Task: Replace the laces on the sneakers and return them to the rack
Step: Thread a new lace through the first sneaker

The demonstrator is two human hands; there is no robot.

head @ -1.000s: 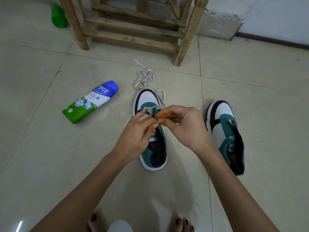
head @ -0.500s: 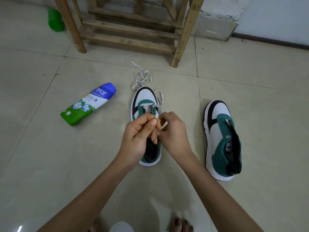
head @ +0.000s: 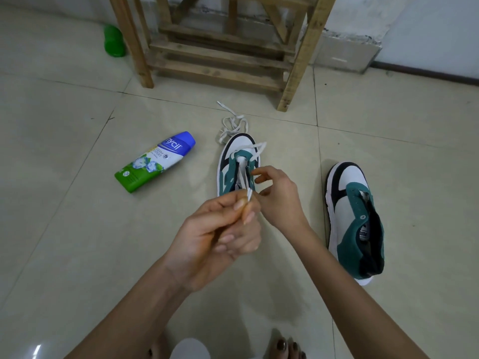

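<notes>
The hands, bunched together over the middle sneaker half a second ago, are now apart. The left hand has drawn back toward the person, pinching the white lace and pulling it taut from the toe-end eyelets. The right hand stays at the eyelet row, its grip unclear. Lacing looks barely begun, and the second sneaker, well apart to the right, seems unlaced. Everything sits on a tiled floor before the wooden rack, with a powder bottle lying to the left and a loose lace heaped by the toe.
</notes>
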